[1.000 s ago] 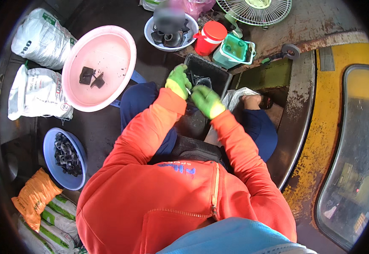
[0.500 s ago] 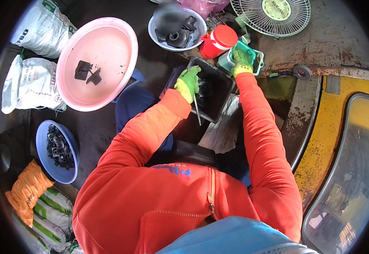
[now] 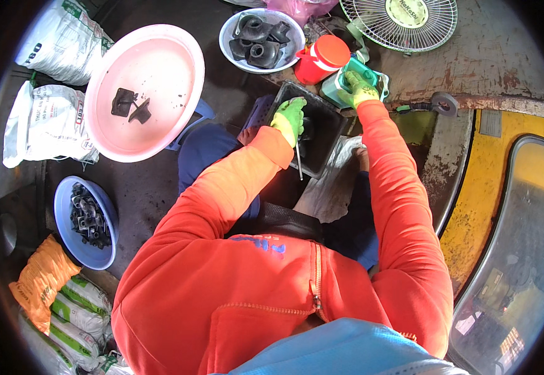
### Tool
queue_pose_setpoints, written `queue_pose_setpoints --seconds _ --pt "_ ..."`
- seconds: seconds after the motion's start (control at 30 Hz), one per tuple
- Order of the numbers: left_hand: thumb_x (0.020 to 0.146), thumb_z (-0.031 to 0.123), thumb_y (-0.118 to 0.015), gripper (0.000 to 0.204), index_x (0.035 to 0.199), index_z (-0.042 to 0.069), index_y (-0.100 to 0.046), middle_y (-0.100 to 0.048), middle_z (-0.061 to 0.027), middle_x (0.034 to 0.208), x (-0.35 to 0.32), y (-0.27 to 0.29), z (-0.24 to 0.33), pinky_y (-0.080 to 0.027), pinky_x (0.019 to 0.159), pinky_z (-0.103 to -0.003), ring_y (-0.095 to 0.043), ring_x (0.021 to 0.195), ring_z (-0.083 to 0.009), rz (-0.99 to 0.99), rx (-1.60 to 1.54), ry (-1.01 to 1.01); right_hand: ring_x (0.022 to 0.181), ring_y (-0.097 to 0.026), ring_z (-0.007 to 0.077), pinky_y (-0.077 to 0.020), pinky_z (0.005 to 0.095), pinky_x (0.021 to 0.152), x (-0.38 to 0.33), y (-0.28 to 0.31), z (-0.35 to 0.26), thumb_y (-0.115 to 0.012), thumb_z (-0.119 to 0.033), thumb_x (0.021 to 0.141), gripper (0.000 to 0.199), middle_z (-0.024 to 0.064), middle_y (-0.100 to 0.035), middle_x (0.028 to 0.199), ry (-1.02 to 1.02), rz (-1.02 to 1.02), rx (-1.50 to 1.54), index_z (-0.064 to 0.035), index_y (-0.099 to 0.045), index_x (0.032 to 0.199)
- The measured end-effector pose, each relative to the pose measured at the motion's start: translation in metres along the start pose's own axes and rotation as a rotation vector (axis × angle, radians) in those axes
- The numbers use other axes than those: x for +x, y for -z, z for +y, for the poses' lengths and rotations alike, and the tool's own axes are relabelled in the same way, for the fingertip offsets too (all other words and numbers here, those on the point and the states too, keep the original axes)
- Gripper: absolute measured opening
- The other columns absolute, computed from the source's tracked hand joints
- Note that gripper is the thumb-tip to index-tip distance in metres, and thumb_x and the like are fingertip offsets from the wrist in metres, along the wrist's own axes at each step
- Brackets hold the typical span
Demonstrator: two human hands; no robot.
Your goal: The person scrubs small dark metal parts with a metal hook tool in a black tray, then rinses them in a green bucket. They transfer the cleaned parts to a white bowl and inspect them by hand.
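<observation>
Risk | right hand [image 3: 361,87] is pressing into green tub [image 3: 353,84] behind black tray [image 3: 312,128], grip unclear | left hand [image 3: 289,119], curled on thin rod [image 3: 298,159] over tray, is risking dropping it | red-lidded jug [image 3: 319,59] beside tray is risking tipping

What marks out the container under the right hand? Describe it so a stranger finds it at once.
Start at the white fan lying at the top. Just below its left edge sits a small teal-green tub, with the right hand in its green glove reaching into it. Unlike the red lidded jug beside it, it is squarish and open-topped.

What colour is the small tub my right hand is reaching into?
Teal green tub, with the right hand in its opening; the head view shows it.
</observation>
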State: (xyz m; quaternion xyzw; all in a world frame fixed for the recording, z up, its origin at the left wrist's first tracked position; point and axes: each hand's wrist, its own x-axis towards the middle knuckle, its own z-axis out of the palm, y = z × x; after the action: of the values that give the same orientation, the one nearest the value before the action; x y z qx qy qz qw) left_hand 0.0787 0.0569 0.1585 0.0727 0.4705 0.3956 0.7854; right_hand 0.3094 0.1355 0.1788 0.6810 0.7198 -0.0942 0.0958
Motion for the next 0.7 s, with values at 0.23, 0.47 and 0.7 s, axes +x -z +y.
queue_pose_setpoints --seconds 0.23,0.47,0.7 --pt "0.084 0.024 -0.062 0.016 0.097 0.014 -0.062 -0.045 0.0047 0.062 0.001 -0.010 -0.005 -0.033 0.044 -0.025 -0.039 0.048 -0.0077 -0.057 -0.014 0.013 0.122 -0.047 0.0298 -0.0377 0.0360 0.102 0.003 0.001 0.007 -0.067 -0.034 0.075 0.064 0.0109 -0.047 0.136 0.011 0.047 0.162 -0.0117 -0.047 0.132" --pt "0.084 0.024 -0.064 0.015 0.097 0.016 -0.062 -0.045 0.0057 0.062 0.001 -0.011 -0.004 -0.032 0.043 -0.024 -0.039 0.048 -0.0069 -0.031 0.005 0.043 0.114 -0.054 0.0203 -0.0419 0.0330 0.097 0.050 -0.022 0.044 -0.074 -0.019 0.072 0.056 0.0051 -0.058 0.122 -0.026 -0.023 0.336 -0.0109 -0.054 0.124" --pt "0.085 0.027 -0.061 0.013 0.094 0.018 -0.059 -0.046 0.0055 0.062 0.001 -0.012 -0.003 -0.031 0.041 -0.025 -0.039 0.046 -0.0077 -0.032 0.011 0.030 0.101 -0.051 0.0105 -0.0434 0.0275 0.089 0.098 -0.056 0.059 -0.078 -0.008 0.063 0.061 -0.0002 -0.057 0.110 -0.226 -0.169 0.594 -0.0058 -0.052 0.118"
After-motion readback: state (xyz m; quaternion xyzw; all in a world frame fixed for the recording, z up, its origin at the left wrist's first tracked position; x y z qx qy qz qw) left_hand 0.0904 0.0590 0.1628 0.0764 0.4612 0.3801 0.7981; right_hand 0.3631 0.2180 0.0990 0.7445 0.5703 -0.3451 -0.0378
